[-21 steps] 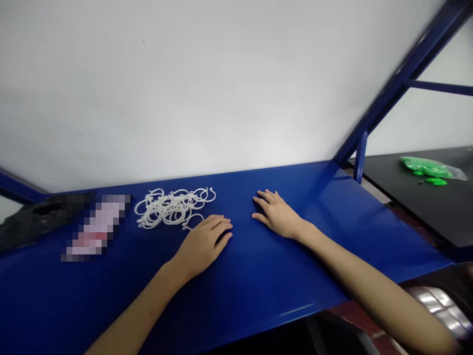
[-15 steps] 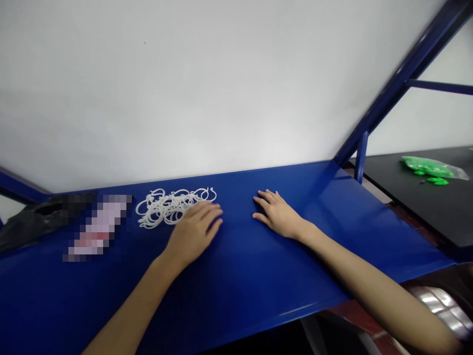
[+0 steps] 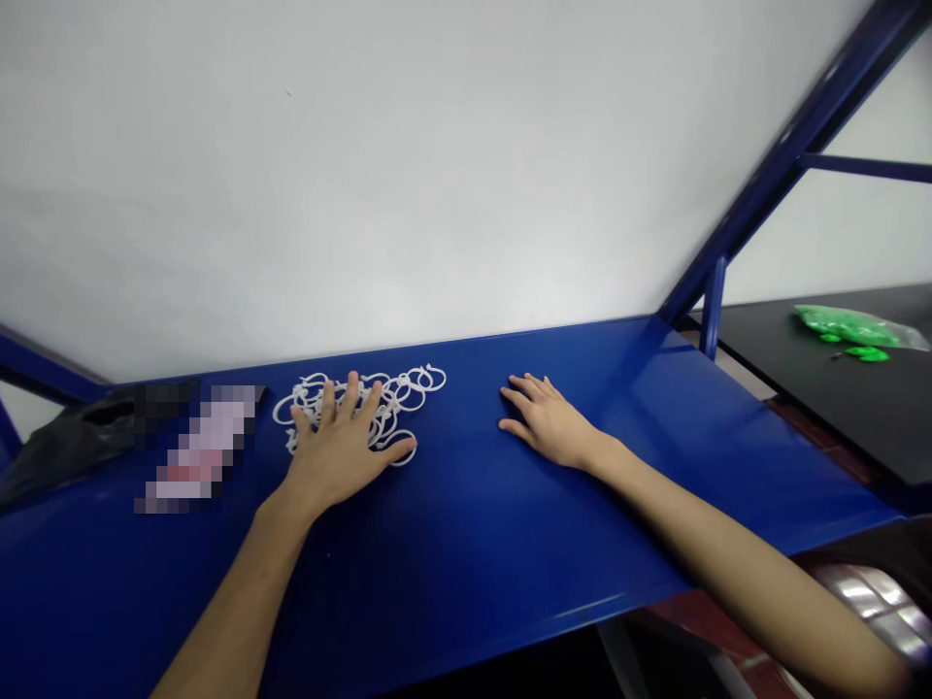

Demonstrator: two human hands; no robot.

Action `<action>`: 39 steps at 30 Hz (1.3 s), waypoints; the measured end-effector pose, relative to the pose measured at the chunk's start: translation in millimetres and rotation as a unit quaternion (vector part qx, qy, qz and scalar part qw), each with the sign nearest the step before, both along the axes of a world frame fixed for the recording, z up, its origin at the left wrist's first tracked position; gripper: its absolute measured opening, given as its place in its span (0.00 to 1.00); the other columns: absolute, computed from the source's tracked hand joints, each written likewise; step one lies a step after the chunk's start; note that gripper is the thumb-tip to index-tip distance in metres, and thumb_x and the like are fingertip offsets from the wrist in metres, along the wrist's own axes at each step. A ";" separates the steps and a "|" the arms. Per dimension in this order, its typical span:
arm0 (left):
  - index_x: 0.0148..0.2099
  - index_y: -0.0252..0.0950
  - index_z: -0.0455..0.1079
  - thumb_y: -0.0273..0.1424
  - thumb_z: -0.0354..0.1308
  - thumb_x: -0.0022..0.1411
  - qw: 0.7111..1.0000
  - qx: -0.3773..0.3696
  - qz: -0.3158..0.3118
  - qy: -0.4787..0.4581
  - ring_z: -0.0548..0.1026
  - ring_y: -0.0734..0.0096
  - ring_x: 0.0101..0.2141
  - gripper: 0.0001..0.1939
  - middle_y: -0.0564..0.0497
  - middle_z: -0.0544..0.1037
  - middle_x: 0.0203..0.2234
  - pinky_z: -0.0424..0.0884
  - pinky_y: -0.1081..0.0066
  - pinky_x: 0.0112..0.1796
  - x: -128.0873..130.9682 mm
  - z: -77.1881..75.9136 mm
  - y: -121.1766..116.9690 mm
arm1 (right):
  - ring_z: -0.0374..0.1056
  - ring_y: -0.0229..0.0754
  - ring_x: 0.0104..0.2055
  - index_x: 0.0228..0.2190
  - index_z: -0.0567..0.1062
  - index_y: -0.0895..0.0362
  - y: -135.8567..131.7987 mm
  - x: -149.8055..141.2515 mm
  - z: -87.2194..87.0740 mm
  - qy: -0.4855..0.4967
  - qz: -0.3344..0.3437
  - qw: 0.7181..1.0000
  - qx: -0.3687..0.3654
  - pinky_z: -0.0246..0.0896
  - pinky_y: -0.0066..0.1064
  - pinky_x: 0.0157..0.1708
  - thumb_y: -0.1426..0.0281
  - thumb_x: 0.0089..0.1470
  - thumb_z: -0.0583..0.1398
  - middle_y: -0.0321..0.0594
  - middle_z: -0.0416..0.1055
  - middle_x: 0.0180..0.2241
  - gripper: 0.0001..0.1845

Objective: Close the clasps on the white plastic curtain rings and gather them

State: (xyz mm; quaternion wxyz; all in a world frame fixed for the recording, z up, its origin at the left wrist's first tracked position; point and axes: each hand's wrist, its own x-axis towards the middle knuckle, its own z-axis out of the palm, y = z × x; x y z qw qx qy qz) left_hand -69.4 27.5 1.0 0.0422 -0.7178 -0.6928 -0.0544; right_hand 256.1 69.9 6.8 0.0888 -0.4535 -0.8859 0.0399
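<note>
A heap of several white plastic rings (image 3: pixel 412 382) lies on the blue shelf (image 3: pixel 510 544), near its back edge. My left hand (image 3: pixel 339 449) lies flat on top of that heap with its fingers spread, covering much of it. My right hand (image 3: pixel 548 423) rests palm down on the bare blue surface to the right of the rings, fingers stretched out, holding nothing.
A blurred pink and white thing (image 3: pixel 196 447) and a black object (image 3: pixel 65 442) lie at the left of the shelf. A blue slanted post (image 3: pixel 786 146) rises at the right. Beyond it stands a black table (image 3: pixel 859 408) with a green bag (image 3: pixel 848 327).
My left hand has slid left and forward from the bare shelf onto the heap of white rings and has spread its fingers. My right hand has stayed in place.
</note>
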 end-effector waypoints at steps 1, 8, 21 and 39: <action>0.73 0.42 0.48 0.65 0.46 0.57 1.000 -0.005 -0.001 0.000 0.40 0.28 0.68 0.50 0.37 0.44 0.71 0.43 0.23 0.57 0.5 0.0 -0.5 | 0.52 0.63 0.68 0.62 0.65 0.61 -0.4 -0.2 1.0 -0.005 -0.002 1.000 -0.002 0.50 0.60 0.65 0.54 0.66 0.54 0.58 0.58 0.65 0.32; 0.72 0.39 0.50 0.62 0.46 0.60 1.000 0.017 -0.014 -0.004 0.41 0.32 0.69 0.47 0.37 0.49 0.71 0.39 0.26 0.60 0.5 3.1 0.5 | 0.52 0.64 0.68 0.63 0.65 0.63 -0.8 -0.2 2.3 -0.024 -0.004 1.000 -0.003 0.49 0.58 0.66 0.54 0.66 0.53 0.57 0.57 0.66 0.33; 0.38 0.39 0.75 0.33 0.56 0.63 0.977 0.111 -0.176 -0.050 0.52 0.43 0.66 0.08 0.44 0.66 0.62 0.54 0.40 0.63 21.5 14.4 -12.7 | 0.50 0.64 0.69 0.63 0.64 0.63 0.6 0.8 -0.1 -0.024 -0.006 1.000 -0.011 0.48 0.58 0.66 0.54 0.66 0.53 0.58 0.55 0.66 0.33; 0.47 0.42 0.70 0.26 0.56 0.67 0.880 0.182 -0.283 -0.335 0.74 0.70 0.41 0.08 0.54 0.79 0.37 0.73 0.67 0.44 88.0 17.8 -39.3 | 0.71 0.35 0.30 0.52 0.64 0.54 -51.9 -35.8 18.4 0.374 0.136 0.903 -0.163 0.69 0.27 0.31 0.68 0.64 0.60 0.34 0.73 0.32 0.17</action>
